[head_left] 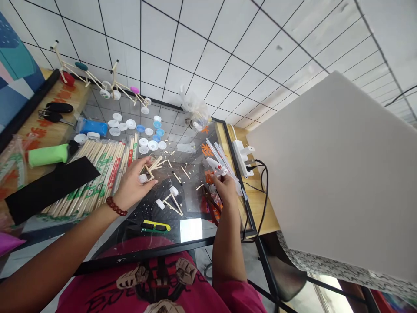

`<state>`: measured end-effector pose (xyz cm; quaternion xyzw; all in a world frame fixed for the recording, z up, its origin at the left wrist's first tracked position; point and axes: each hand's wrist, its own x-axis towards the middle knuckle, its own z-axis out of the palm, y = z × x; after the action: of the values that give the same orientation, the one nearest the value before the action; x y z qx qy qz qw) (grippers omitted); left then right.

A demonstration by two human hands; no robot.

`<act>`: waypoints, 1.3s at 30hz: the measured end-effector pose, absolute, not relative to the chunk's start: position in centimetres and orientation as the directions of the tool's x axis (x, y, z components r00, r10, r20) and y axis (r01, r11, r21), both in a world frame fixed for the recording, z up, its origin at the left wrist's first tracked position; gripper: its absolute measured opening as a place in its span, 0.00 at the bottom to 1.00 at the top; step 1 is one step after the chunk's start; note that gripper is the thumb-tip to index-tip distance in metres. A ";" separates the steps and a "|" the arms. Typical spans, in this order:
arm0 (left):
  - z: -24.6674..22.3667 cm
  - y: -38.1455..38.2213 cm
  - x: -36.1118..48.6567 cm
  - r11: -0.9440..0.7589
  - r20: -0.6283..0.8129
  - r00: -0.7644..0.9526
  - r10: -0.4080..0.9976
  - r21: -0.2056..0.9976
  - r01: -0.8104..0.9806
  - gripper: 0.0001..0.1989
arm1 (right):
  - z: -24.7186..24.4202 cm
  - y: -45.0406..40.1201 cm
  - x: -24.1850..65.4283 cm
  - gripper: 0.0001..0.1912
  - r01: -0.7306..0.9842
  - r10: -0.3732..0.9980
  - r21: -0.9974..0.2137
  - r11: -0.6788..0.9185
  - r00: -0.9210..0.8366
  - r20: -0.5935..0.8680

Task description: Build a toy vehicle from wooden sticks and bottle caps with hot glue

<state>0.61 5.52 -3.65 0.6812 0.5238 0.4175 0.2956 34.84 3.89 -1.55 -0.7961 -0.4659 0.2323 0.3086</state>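
Note:
My left hand (132,184) pinches a small wooden stick frame (150,170) with a white bottle cap at its near end. The sticks point away from the fingers. My right hand (224,190) is wrapped around a white glue gun (215,166), its nozzle pointing up and left. Between the hands, loose stick pieces (185,172) and shavings lie on the glass tabletop. Nearer me lies another stick frame (172,203) with two white caps. Beside my right wrist is a pair of dark-handled pliers (210,202), partly hidden by the hand.
White and blue bottle caps (153,145) lie beyond my left hand. Wrapped chopsticks (97,178) and a black sheet (52,189) are at left. Two stick tricycles (122,87) stand at the back. Yellow-green snips (155,226) lie in front. Glue sticks (221,156) and a power strip (243,158) are at right.

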 end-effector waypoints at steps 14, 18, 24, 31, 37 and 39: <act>-2.9 5.1 0.5 -0.293 0.265 0.133 0.955 0.780 0.554 0.44 | -0.7 3.7 34.1 0.29 0.501 0.874 -0.801 -0.330 0.482 -0.058; -2.8 5.1 0.5 -0.283 0.264 0.117 0.957 0.777 0.562 0.40 | 2.7 2.1 31.7 0.24 0.412 0.924 -0.899 -0.147 0.381 0.023; -3.4 5.1 0.7 -0.267 0.269 0.085 0.959 0.773 0.576 0.34 | 6.2 1.0 26.5 0.16 0.453 0.974 -0.890 0.042 0.180 0.138; -3.7 5.0 1.0 -0.286 0.285 0.090 0.954 0.785 0.549 0.31 | 7.2 1.4 25.0 0.15 0.642 0.968 -0.751 0.153 0.056 0.245; -3.8 5.0 1.0 -0.271 0.271 0.085 0.959 0.787 0.554 0.31 | 7.2 1.5 24.9 0.17 0.664 0.984 -0.742 0.097 0.050 0.173; -3.8 5.0 1.0 -0.271 0.268 0.088 0.960 0.790 0.550 0.31 | 7.0 1.5 24.9 0.19 0.663 0.987 -0.744 0.078 0.055 0.152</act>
<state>1.02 5.03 -3.82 0.6911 0.5461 0.3971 0.2576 24.88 1.52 7.04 -0.6378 -0.6468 0.2332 0.3471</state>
